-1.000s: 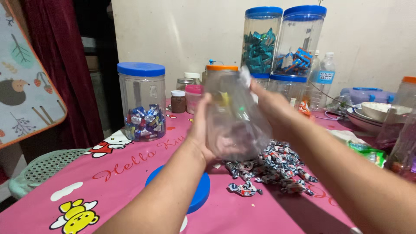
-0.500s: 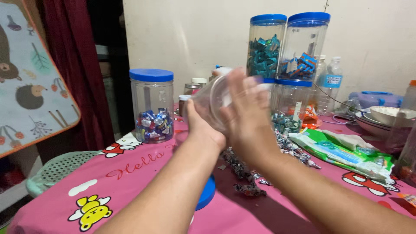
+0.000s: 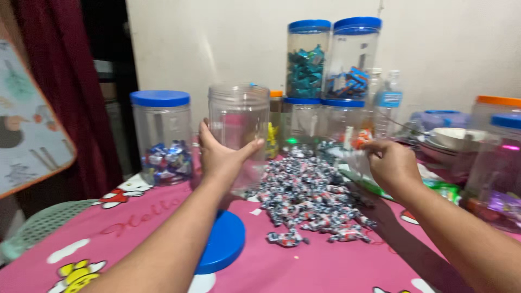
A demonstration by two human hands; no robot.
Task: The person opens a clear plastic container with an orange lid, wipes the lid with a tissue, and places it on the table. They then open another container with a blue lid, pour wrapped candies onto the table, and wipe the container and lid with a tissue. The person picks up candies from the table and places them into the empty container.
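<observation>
My left hand [image 3: 221, 155] grips an empty clear plastic jar [image 3: 239, 116], held upright just above the pink tablecloth [image 3: 130, 233]. The jar has no lid; a blue lid [image 3: 222, 248] lies flat on the cloth under my left forearm. A pile of small wrapped candies [image 3: 306, 195] spreads across the cloth to the right of the jar. My right hand [image 3: 392, 164] is over the pile's far right side, fingers pinched on a clear plastic bag [image 3: 355, 160].
A blue-lidded jar with some candies [image 3: 161, 135] stands at the left. Stacked blue-lidded jars [image 3: 331, 59], a water bottle [image 3: 387, 103], bowls [image 3: 456, 138] and more jars [image 3: 496, 157] crowd the back and right. A green basket [image 3: 38, 228] sits beside the table's left edge.
The jar was tilted between both hands; now it is upright in my left hand alone. My right hand has moved right to the plastic bag. The candy pile looks larger.
</observation>
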